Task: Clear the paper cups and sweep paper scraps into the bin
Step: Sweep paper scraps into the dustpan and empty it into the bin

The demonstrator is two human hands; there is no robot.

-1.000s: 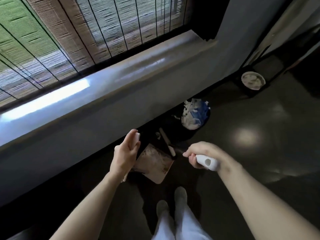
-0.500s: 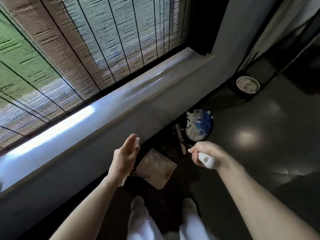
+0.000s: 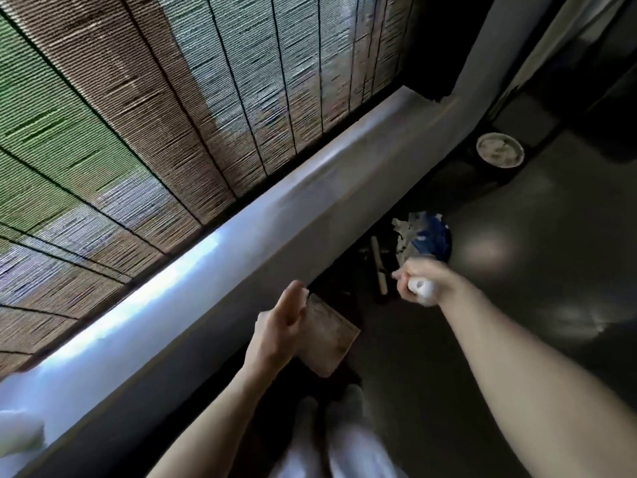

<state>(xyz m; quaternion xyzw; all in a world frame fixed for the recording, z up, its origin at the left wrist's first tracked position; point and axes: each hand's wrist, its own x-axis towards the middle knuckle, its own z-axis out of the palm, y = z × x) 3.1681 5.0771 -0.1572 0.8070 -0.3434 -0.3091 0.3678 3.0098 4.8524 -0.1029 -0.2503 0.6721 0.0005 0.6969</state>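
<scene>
My left hand (image 3: pixel 279 326) holds the white handle of a brownish dustpan (image 3: pixel 329 343), which hangs tilted above the dark floor beside the ledge. My right hand (image 3: pixel 422 281) grips the white handle of a brush; its pale bar-shaped head (image 3: pixel 378 267) points down toward the wall. Just beyond the right hand stands the bin (image 3: pixel 434 236), lined in blue and filled with white paper scraps. A blurred white thing (image 3: pixel 17 438) lies at the ledge's near left end; I cannot tell what it is.
A long grey window ledge (image 3: pixel 241 243) runs diagonally under a woven blind (image 3: pixel 155 115). A round pale container (image 3: pixel 499 155) sits on the floor in the far corner. My white-trousered legs and socks (image 3: pixel 331 422) stand below the dustpan on the glossy dark floor.
My right hand with the brush has moved up close to the bin. The dustpan sits nearer my left hand. My feet have shifted and the view has tilted toward the ledge.
</scene>
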